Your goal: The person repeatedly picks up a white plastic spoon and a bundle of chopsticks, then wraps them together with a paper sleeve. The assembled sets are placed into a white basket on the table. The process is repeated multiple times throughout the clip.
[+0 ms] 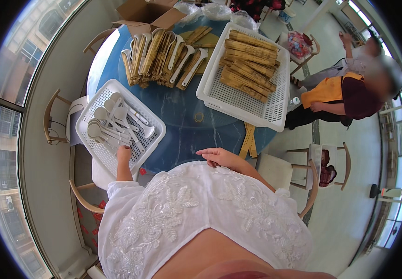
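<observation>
Resting by loose white ladles point(101, 113) in a basket point(150, 149): left hand point(123, 154); cannot tell its finger grip. Right hand point(220, 158): index extended, apparently empty. Judged part-done: ladle-and-strip bundles point(152, 52) beyond both hands' fingers; loose ladles unbundled.

"Can any text be read?"

"None. Fine dark marks show on the yellow strips point(246, 142) at the worktop's point(177, 139) edge, too small to make out."

"And the brown strips point(249, 63) in the white basket point(214, 95)?"

"Dark patches, but whether any are lettering cannot be told."

"The spoons point(101, 114)?"

"White handles, with nothing legible on them."
</observation>
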Action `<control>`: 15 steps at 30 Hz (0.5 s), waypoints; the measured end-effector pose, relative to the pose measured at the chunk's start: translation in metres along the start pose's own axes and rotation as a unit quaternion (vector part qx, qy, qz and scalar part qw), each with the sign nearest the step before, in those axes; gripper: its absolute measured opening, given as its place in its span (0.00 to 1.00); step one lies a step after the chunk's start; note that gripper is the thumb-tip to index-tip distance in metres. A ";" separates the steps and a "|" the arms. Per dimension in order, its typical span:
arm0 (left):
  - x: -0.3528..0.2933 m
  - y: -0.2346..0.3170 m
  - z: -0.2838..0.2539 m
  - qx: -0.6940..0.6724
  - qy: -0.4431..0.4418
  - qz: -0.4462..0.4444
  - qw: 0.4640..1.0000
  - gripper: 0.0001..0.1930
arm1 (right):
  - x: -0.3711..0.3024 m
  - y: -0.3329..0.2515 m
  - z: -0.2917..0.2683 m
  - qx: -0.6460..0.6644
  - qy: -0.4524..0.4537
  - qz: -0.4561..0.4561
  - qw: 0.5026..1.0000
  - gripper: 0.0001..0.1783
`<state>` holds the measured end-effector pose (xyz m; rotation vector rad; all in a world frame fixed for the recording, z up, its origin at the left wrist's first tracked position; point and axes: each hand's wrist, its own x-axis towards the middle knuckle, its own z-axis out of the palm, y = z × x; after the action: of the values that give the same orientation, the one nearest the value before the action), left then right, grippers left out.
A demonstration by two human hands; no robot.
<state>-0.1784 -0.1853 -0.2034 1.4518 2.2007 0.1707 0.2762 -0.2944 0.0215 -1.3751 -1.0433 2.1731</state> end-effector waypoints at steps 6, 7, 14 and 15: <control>-0.001 0.016 0.002 -0.002 0.010 -0.006 1.000 0.10 | 0.007 0.003 -0.001 -0.015 0.012 -0.001 1.000 0.20; -0.001 0.013 0.002 0.001 0.012 0.001 1.000 0.10 | 0.009 0.002 0.001 -0.024 0.008 -0.005 1.000 0.20; 0.001 -0.003 0.009 -0.200 -0.020 -0.027 0.979 0.09 | 0.018 -0.006 0.016 -0.044 -0.002 0.009 0.999 0.20; -0.003 -0.002 0.010 -0.278 -0.026 -0.051 0.959 0.08 | 0.016 -0.011 0.019 -0.023 0.003 0.031 0.999 0.20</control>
<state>-0.1743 -0.1900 -0.2119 1.0140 1.9574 0.6491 0.2509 -0.2844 0.0251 -1.4526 -1.0687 2.2007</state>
